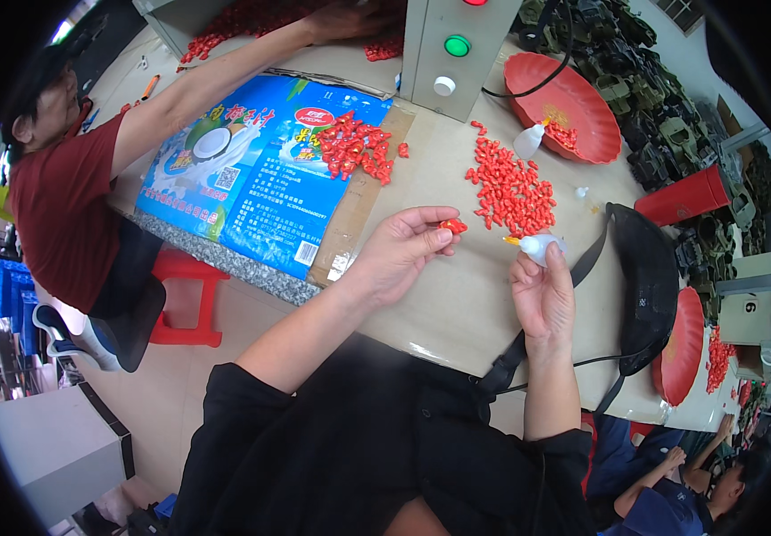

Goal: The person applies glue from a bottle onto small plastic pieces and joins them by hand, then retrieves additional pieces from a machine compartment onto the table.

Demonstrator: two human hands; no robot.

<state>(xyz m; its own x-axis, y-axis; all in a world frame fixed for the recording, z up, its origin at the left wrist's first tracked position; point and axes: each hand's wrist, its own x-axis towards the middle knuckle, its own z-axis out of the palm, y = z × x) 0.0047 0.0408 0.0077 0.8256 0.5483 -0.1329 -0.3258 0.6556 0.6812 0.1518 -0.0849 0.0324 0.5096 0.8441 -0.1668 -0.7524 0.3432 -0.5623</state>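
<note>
My left hand (399,259) pinches a small shiny red piece (453,227) between thumb and fingers, above the table. In my right hand (543,299) is a small white squeeze bottle (539,247), tilted so its yellow nozzle points left toward the red piece, with a gap between them. Just beyond both hands lies a loose pile of similar red pieces (515,189). More red pieces (356,150) are heaped on a blue printed cardboard sheet (251,170) to the left. What exactly the pieces are is too small to tell.
A grey box with buttons (455,58) stands at the back. Near it are a red scalloped tray (521,76) and another white bottle (529,141). A black bag (649,295) and red canister (682,196) sit at right. A co-worker's arm (216,85) reaches across from the left.
</note>
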